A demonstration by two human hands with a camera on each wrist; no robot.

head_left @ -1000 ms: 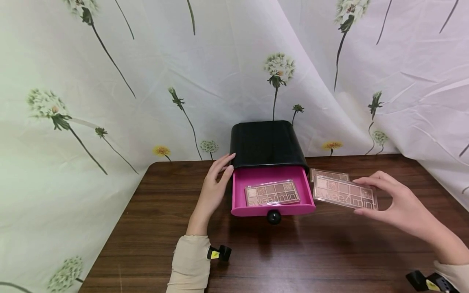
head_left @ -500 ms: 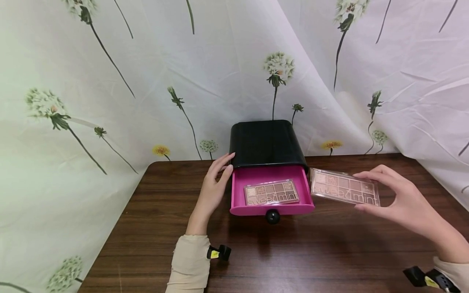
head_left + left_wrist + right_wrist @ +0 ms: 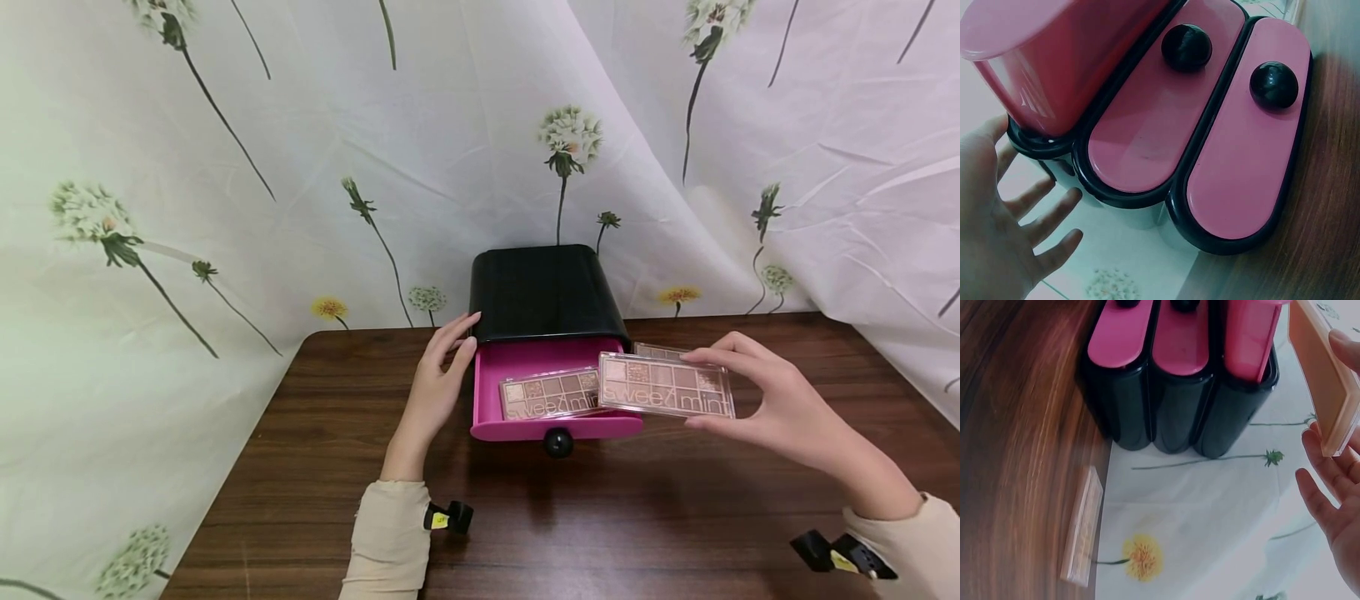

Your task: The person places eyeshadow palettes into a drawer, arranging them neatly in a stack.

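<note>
Got a dark brown wood-grain table [image 3: 322, 417], rounded at both far corners, with a soft sheen toward its near side. Got whitish cloth [image 3: 465, 100] hung behind the table and down past its left side, printed with long-stemmed dandelion puffs [image 3: 571, 135] and green buds [image 3: 609, 220], plus two yellow blooms [image 3: 679, 297] just above its far edge. Creased most above its right end. Lit greenish left of the table, pinkish-lilac right.

Along the back edge of the dark wood-grain table [image 3: 322, 417] rises a creased white fabric backdrop [image 3: 450, 200] with printed yellow dandelions [image 3: 329, 308]: one above the back left corner, another right of the middle.
</note>
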